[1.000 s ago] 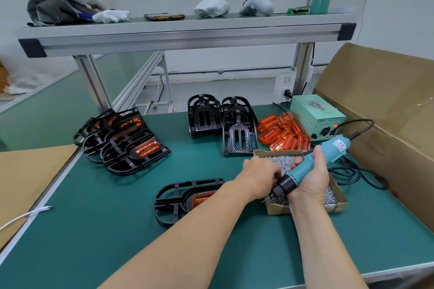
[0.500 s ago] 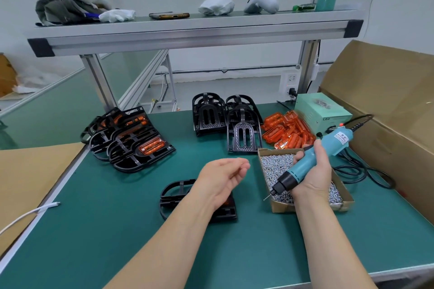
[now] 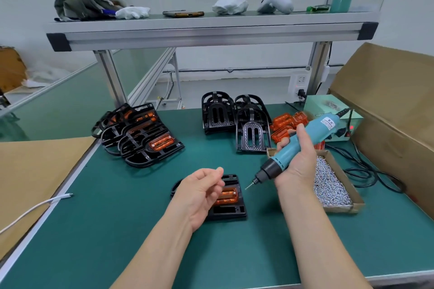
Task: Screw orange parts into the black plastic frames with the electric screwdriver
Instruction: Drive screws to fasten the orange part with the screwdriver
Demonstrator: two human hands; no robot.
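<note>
Left hand [image 3: 199,192]: moved from the screw box [image 3: 340,209] to over the black frame [image 3: 231,212]; fingers curled, but I cannot tell if they pinch a screw.
Right hand [image 3: 299,162]: grasping the electric screwdriver [image 3: 281,158], bit swung down just right of the frame.
Orange part [image 3: 227,197]: seated in that frame, near-centre worktop [image 3: 117,230].
Meaning: I judge driving comes next.

The white label [image 3: 328,123] on the electric screwdriver [image 3: 284,158] is too blurred to read.

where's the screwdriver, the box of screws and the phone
screwdriver [image 3: 283,157], head view, teal body
box of screws [image 3: 342,209], head view, front cardboard wall
phone [image 3: 183,14], head view, side edge
</note>
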